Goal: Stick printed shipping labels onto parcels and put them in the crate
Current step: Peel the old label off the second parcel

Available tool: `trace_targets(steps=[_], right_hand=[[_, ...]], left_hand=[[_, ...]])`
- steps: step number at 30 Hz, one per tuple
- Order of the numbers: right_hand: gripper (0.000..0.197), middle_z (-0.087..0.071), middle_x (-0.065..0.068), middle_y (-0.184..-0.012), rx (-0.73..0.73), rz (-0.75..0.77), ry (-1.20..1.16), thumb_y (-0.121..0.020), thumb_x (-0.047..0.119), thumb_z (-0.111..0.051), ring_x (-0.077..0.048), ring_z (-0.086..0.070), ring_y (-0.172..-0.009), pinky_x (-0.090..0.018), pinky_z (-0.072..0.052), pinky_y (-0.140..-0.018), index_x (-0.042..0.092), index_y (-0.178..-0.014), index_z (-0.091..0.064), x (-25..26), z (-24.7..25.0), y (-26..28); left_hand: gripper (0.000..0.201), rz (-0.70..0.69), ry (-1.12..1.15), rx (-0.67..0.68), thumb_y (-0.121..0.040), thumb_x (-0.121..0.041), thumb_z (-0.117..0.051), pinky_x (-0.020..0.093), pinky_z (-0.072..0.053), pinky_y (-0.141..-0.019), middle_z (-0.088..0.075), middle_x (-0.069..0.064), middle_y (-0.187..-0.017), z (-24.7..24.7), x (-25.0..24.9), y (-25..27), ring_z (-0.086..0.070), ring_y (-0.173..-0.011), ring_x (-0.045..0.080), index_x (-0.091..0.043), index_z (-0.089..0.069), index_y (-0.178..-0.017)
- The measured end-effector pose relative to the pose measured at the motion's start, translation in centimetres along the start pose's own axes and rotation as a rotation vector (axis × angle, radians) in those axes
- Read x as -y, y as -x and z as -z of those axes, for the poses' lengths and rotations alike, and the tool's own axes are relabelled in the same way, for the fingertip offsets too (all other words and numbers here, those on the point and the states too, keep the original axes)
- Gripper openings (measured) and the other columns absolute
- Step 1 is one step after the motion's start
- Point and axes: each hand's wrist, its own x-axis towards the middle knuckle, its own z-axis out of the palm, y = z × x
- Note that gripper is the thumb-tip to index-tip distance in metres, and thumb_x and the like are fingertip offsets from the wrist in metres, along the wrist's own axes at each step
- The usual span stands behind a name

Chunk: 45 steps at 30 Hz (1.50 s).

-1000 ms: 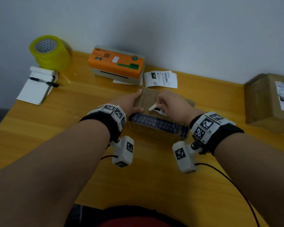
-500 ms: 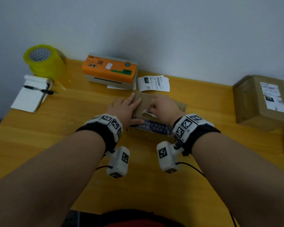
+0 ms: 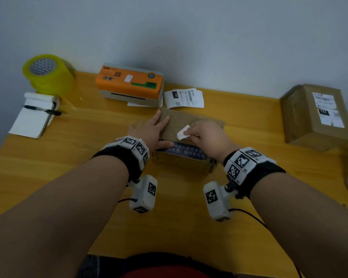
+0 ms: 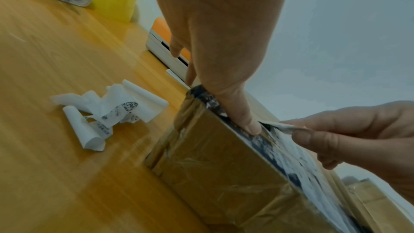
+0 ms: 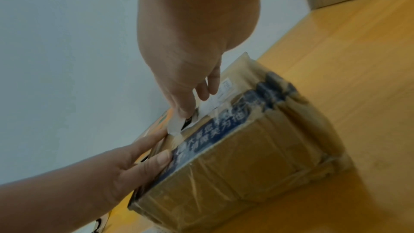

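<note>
Brown cardboard fills the middle of the wooden desk (image 3: 68,157): the taped parcel (image 3: 191,121) lies flat just in front of me, a dark blue printed tape strip (image 3: 181,150) running along its near top edge. My left hand (image 3: 149,131) rests on the parcel's left end with fingers straight and spread, thumb pressed along the blue strip, holding the box down without curling round anything. My right hand (image 3: 207,135) pinches a small white label piece (image 3: 182,133) between thumb and forefinger; the piece is partly lifted off the parcel's top face, its lower part still touching the cardboard near the blue strip. Whether it is backing paper or the label itself I cannot tell.

Beyond the parcel, an orange-topped label printer (image 3: 130,85) stands against the wall, and a printed shipping label (image 3: 184,98) lies just beside it on its right, near the parcel's far edge. A second parcel (image 3: 315,115) with labels already on its top sits well apart at the right edge of the desk. At far left stand yellow tape rolls (image 3: 46,74), with a notepad (image 3: 33,117) carrying a pen (image 3: 42,110) in front of them. Crumpled white paper scraps (image 4: 105,112) lie on the desk just left of the parcel, seen from my left wrist.
</note>
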Motion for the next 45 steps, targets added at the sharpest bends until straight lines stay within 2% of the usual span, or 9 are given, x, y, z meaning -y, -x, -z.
trace_targets(steps=[12,17,22,26,29,34,39,42,45], right_hand=[[0.019,-0.071,-0.001,-0.106,-0.228,-0.165,-0.297,-0.092,0.016,-0.058,-0.015,-0.064,-0.093,-0.030,-0.051,-0.086,0.013,-0.100,-0.074,0.4,0.3,1.5],[0.019,-0.060,0.003,-0.077,-0.314,-0.297,-0.420,-0.092,0.021,-0.060,-0.011,-0.052,-0.066,-0.027,-0.048,-0.065,0.010,-0.105,-0.069,-1.0,1.1,1.9],[0.018,-0.059,0.002,-0.076,-0.386,-0.350,-0.581,-0.090,0.020,-0.062,-0.009,-0.054,-0.066,-0.018,-0.046,-0.061,0.020,-0.108,-0.059,-1.8,1.9,2.5],[0.007,-0.062,-0.005,-0.082,-0.425,-0.346,-0.623,-0.089,0.020,-0.063,-0.014,-0.056,-0.071,-0.026,-0.050,-0.063,0.021,-0.094,-0.058,-1.3,1.9,2.4],[0.005,-0.061,-0.006,-0.084,-0.378,-0.347,-0.637,-0.090,0.021,-0.062,-0.015,-0.055,-0.072,-0.027,-0.049,-0.062,0.019,-0.092,-0.058,-0.6,1.7,2.2],[0.009,-0.063,-0.002,-0.082,-0.263,-0.347,-0.676,-0.088,0.025,-0.065,-0.011,-0.054,-0.065,-0.025,-0.043,-0.058,0.018,-0.091,-0.060,1.5,0.8,1.0],[0.015,-0.069,-0.005,-0.082,-0.096,-0.286,-0.815,-0.090,0.021,-0.063,-0.006,-0.056,-0.054,-0.018,-0.045,-0.050,0.009,-0.099,-0.063,4.8,0.1,-0.2],[0.011,-0.069,-0.006,-0.085,-0.099,-0.279,-0.786,-0.089,0.021,-0.065,-0.008,-0.060,-0.052,-0.019,-0.048,-0.047,0.012,-0.092,-0.059,6.2,-0.9,-1.4],[0.013,-0.065,-0.003,-0.087,-0.122,-0.301,-0.620,-0.087,0.026,-0.066,-0.014,-0.064,-0.064,-0.024,-0.052,-0.055,0.019,-0.085,-0.055,6.7,-1.9,-2.5]], left_hand=[[0.092,0.002,0.051,0.038,-0.081,-0.066,-0.050,0.060,-0.019,-0.111,0.021,-0.009,-0.156,0.3,-0.2,-0.1,-0.015,-0.144,0.023,-0.038,0.007,-0.148],[0.091,0.007,0.017,0.035,-0.081,-0.067,-0.047,0.060,-0.019,-0.111,0.020,-0.008,-0.156,0.5,-0.3,-0.1,-0.019,-0.143,0.025,-0.037,0.007,-0.148],[0.091,0.012,-0.001,0.030,-0.082,-0.067,-0.047,0.059,-0.018,-0.112,0.020,-0.006,-0.156,0.4,-0.4,-0.1,-0.019,-0.143,0.026,-0.036,0.007,-0.148],[0.091,-0.012,-0.043,-0.084,-0.079,-0.066,-0.053,0.051,-0.027,-0.109,-0.001,0.001,-0.158,0.4,-0.7,0.2,-0.026,-0.138,0.031,-0.031,-0.007,-0.149],[0.075,-0.073,-0.016,-0.250,-0.078,-0.061,-0.059,0.045,-0.032,-0.106,-0.031,0.006,-0.145,1.0,-1.0,0.9,-0.035,-0.129,0.028,-0.025,-0.035,-0.140],[0.035,-0.254,0.641,-0.256,-0.089,-0.042,-0.055,0.017,-0.045,-0.073,-0.061,-0.003,-0.104,1.9,-1.5,2.7,-0.056,-0.090,0.011,-0.017,-0.058,-0.114],[0.007,-0.224,0.686,-0.281,-0.086,-0.024,-0.065,0.022,-0.044,-0.064,-0.062,-0.005,-0.075,1.9,1.4,4.1,-0.058,-0.070,0.011,-0.018,-0.061,-0.084],[0.009,-0.113,0.673,-0.281,-0.087,-0.023,-0.064,0.032,-0.049,-0.069,-0.063,0.000,-0.076,1.6,3.9,4.8,-0.060,-0.074,0.018,-0.015,-0.061,-0.082],[0.016,0.023,0.619,-0.291,-0.090,-0.022,-0.061,0.036,-0.046,-0.070,-0.062,0.009,-0.082,1.0,6.1,5.5,-0.057,-0.078,0.023,-0.006,-0.062,-0.088]])
